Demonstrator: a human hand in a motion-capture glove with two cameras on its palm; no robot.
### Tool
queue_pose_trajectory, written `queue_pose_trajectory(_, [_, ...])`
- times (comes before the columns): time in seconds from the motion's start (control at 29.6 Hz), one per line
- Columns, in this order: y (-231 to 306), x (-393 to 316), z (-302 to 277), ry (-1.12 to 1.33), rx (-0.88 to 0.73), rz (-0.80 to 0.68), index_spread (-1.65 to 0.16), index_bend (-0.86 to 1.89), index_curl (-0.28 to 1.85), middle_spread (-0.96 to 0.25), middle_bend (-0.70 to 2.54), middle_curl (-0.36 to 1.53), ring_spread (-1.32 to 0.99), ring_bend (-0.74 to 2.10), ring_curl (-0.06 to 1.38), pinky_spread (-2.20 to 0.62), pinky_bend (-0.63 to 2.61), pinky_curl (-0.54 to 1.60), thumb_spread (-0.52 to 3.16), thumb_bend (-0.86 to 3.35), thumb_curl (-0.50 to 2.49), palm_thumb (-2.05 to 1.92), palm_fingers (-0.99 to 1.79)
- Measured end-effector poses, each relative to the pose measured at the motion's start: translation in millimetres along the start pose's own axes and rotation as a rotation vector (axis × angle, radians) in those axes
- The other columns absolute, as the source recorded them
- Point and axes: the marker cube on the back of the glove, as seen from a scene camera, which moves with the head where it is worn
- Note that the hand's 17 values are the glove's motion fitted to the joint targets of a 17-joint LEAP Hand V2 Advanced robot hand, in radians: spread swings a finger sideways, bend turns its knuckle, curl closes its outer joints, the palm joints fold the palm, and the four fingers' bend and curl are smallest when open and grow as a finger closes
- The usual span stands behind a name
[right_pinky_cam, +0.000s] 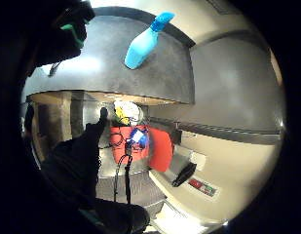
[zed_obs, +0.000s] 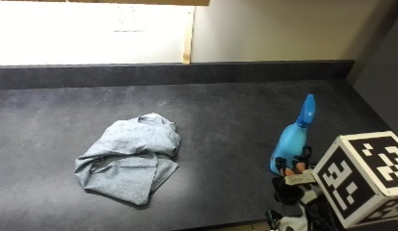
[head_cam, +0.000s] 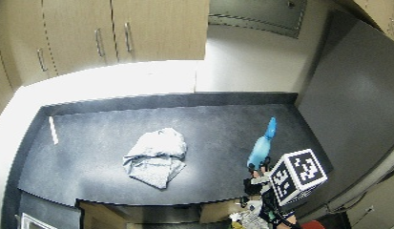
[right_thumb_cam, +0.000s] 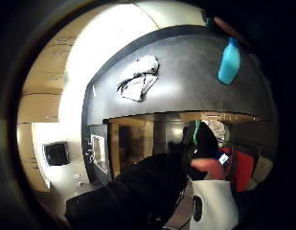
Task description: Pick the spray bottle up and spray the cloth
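Observation:
A blue spray bottle (zed_obs: 293, 139) stands upright on the dark counter (zed_obs: 237, 110), near its right end. A crumpled grey cloth (zed_obs: 129, 156) lies to its left, well apart from it. My gloved right hand (zed_obs: 289, 187) is at the counter's front edge, just in front of the bottle's base, and I cannot tell whether it touches it. The hand holds nothing. The palm views show the bottle (right_pinky_cam: 142, 44) (right_thumb_cam: 229, 62) at a short distance, the cloth (right_thumb_cam: 139, 79) further off, and the gloved fingers (right_pinky_cam: 82, 156) extended and loose.
A low backsplash and a pale wall run behind the counter (head_cam: 184, 119), with cabinets above. A tall grey panel (head_cam: 349, 105) closes off its right end. A thin white strip (head_cam: 53, 130) lies at the far left. Bare counter separates cloth (head_cam: 155, 156) and bottle (head_cam: 261, 145).

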Motion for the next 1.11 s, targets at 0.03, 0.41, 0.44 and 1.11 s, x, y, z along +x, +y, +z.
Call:
queue_pose_trajectory(0.03, [0.0,0.0,0.1,0.0,0.0,0.0,-0.17,0.13,0.04,0.03,0.18,0.04,0.03,0.39,0.08,0.03,0.56,0.12,0.34,0.38,0.14,0.58,0.64])
queue_pose_trajectory(0.41, [-1.3,0.1,1.3,0.003,-0.007,-0.002,-0.31,0.13,0.15,0.06,0.19,0.16,0.06,0.46,0.23,0.05,0.68,0.27,0.75,0.35,0.27,0.69,0.54])
queue_pose_trajectory(0.44, [-1.1,0.0,1.5,0.002,-0.008,-0.001,-0.31,0.13,0.15,0.06,0.19,0.16,0.06,0.46,0.24,0.06,0.68,0.28,0.77,0.35,0.28,0.69,0.54])
queue_pose_trajectory(1.11, [6.0,3.3,21.7,-0.332,0.049,0.108,-0.34,0.14,0.21,0.07,0.18,0.26,0.07,0.48,0.31,0.06,0.71,0.33,0.96,0.2,0.42,0.75,0.5])
